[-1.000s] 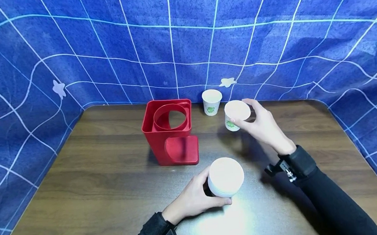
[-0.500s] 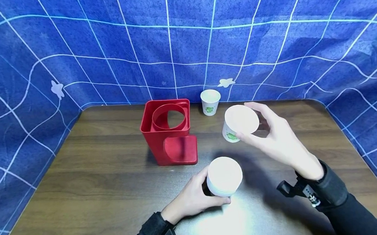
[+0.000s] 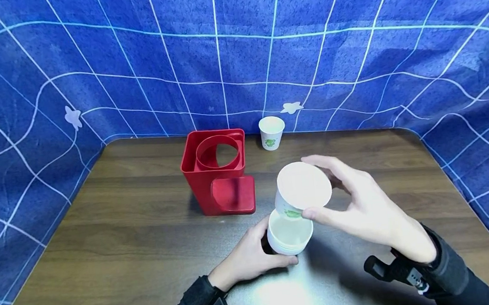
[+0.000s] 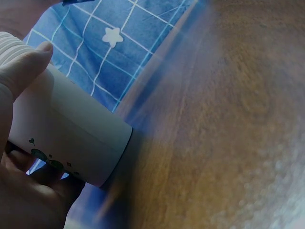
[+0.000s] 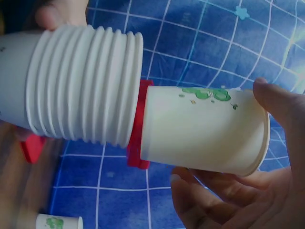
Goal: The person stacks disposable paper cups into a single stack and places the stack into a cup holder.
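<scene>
My left hand [image 3: 254,256] grips a stack of nested white paper cups [image 5: 86,86] low over the front middle of the table; the right wrist view shows several stacked rims. My right hand [image 3: 360,203] holds a single paper cup [image 3: 302,186] with a green print near its rim, thumb on one side and fingers on the other. That cup is upright just above the stack, its base at the stack's open mouth and overlapping it in the head view. In the left wrist view the stack's bottom cup [image 4: 71,124] shows close over the wood.
A red square holder [image 3: 218,173] with a round ring inside and a low front tray stands left of the hands. One more paper cup [image 3: 272,133] stands at the table's back edge. A blue gridded cloth [image 3: 236,52] hangs behind the wooden table [image 3: 126,238].
My right hand has lifted the paper cup from the back of the table and brought it forward and left over the stack. My left hand stays in place with the stack.
</scene>
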`<state>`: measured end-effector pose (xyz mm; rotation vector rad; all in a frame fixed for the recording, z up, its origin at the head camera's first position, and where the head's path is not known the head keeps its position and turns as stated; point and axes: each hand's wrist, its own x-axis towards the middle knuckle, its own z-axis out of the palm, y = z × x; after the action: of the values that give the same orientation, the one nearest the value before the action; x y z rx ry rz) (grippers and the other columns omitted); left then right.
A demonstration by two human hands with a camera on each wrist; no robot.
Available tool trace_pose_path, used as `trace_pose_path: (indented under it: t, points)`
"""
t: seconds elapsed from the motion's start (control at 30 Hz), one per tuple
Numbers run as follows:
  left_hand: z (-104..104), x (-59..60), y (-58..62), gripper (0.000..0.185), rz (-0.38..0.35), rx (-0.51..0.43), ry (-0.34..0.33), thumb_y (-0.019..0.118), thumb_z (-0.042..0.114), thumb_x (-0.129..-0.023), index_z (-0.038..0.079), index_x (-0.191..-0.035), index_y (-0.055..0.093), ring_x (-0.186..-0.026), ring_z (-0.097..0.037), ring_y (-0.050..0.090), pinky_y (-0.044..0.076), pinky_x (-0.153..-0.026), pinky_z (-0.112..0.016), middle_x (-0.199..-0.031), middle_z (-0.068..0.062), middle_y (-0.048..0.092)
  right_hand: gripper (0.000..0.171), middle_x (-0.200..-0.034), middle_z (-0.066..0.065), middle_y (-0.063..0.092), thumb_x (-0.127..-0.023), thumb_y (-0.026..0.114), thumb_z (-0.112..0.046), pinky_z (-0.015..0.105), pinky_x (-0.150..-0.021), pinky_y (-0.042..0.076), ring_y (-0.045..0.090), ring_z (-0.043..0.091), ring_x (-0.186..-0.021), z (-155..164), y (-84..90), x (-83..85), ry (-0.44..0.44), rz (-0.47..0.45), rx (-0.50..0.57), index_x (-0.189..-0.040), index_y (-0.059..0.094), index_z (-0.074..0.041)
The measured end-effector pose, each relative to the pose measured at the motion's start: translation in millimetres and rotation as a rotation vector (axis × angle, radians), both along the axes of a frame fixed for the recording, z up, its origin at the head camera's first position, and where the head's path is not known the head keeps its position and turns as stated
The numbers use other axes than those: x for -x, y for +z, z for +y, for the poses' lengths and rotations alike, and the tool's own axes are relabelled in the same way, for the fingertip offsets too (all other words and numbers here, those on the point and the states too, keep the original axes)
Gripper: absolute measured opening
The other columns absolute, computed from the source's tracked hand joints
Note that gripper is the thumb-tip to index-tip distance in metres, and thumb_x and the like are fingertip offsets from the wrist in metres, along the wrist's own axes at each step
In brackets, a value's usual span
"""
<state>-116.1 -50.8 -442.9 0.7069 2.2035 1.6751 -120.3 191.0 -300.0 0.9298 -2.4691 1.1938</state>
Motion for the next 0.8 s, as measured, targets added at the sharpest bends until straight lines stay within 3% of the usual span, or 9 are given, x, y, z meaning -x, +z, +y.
trace_pose_path:
  t: [0.47,0.8]
  points:
    - [0.0,0.8,-1.4,0.074,0.023,-0.014,-0.019,0.091,0.031,-0.079,0.032,-0.141,0.05,-0.115,-0.008,0.063,0.047,-0.105,-0.03,-0.124,0.013,0.068,0.081,-0.127,-0.003,0.069,-0.072,0.092,-0.012,0.022,-0.085,0.055,0.067,0.007,-0.102,6.1,-13.7,-6.8,0.084,-0.022,-0.038,-0.143,0.054,-0.014]
    - [-0.1,-0.2,-1.1,0.078,0.01,-0.039,-0.019,0.091,0.027,-0.078,0.033,-0.144,0.049,-0.115,-0.009,0.063,0.047,-0.105,-0.028,-0.126,0.012,0.066,0.068,-0.122,-0.01,0.068,-0.079,0.09,-0.03,0.027,-0.088,0.054,0.064,0.006,-0.098,2.5,-36.1,-4.1,0.154,-0.085,-0.099,-0.138,0.057,-0.021]
